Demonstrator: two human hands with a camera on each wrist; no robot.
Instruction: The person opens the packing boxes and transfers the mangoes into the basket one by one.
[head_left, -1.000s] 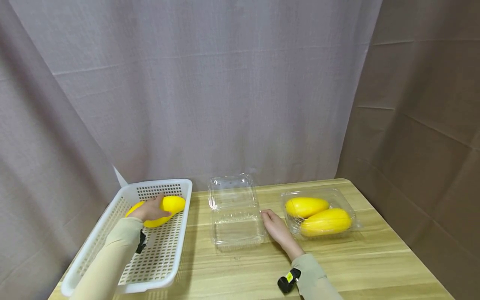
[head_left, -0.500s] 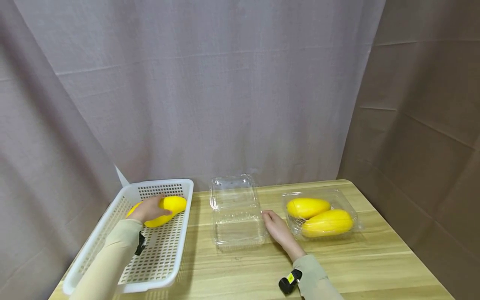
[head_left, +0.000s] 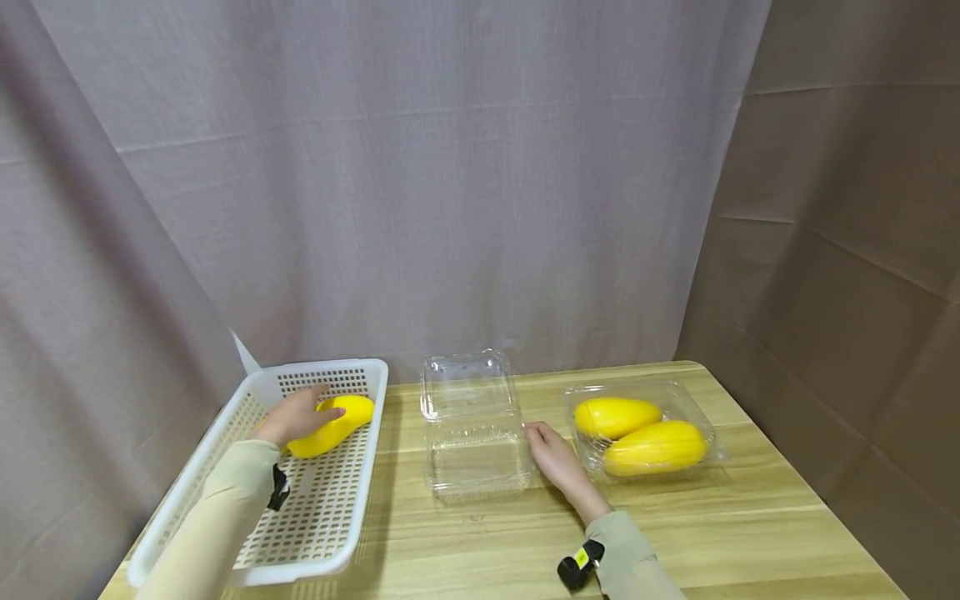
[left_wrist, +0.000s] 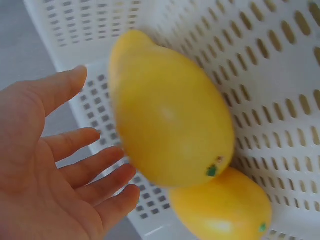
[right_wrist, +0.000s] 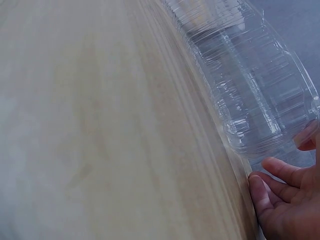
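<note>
In the white basket (head_left: 365,475): two yellow fruits (left_wrist: 172,117), touching; left hand (left_wrist: 55,180) beside them, fingers spread wide. On the wooden table (head_left: 465,550): unfolded clear clamshell (head_left: 480,457), right hand (head_left: 557,460) at its edge, whether pinching I cannot tell; clear box (head_left: 687,402), two further fruits (head_left: 656,447) inside.

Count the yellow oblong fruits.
4: one yellow oblong fruit and another in the white perforated plastic basket; a farther fruit and a nearer fruit inside the clear plastic container at right. The left hand may hide others.

Left hand (head_left: 291,417): lifting slightly, edging leftward!
Front yellow fruit (head_left: 327,435): more showing below the thumb.
</note>
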